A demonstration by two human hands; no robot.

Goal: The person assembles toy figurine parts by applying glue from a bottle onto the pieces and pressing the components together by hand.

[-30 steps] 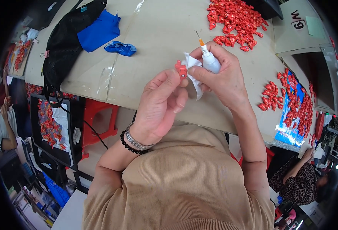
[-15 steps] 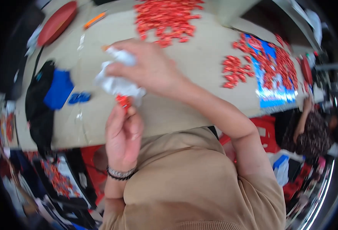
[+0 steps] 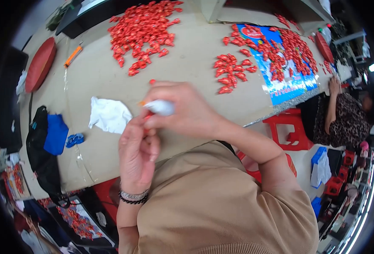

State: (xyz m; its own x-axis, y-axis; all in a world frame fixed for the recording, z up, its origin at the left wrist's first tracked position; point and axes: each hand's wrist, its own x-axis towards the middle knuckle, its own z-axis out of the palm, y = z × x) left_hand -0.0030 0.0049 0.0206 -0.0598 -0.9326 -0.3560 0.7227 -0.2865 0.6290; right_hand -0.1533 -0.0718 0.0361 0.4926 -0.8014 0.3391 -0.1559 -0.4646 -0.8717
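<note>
My right hand (image 3: 187,112) grips a small white bottle (image 3: 160,107) with an orange tip, held sideways over the beige table (image 3: 187,67). My left hand (image 3: 138,148) is raised just below it, fingers pinched on a small red piece (image 3: 146,115) at the bottle's tip. A crumpled white cloth (image 3: 108,115) lies on the table to the left of both hands. A single red piece (image 3: 152,81) lies just beyond my right hand.
Heaps of small red pieces (image 3: 142,29) lie at the far side and more (image 3: 231,74) on a blue sheet (image 3: 280,80) at right. A red tray (image 3: 40,64), orange pen (image 3: 73,56), black bag (image 3: 41,148) and blue items (image 3: 74,139) sit left. Another person (image 3: 343,114) sits at right.
The white cloth has left my right hand and now lies on the table. The bottle is turned sideways and both hands sit lower and closer together.
</note>
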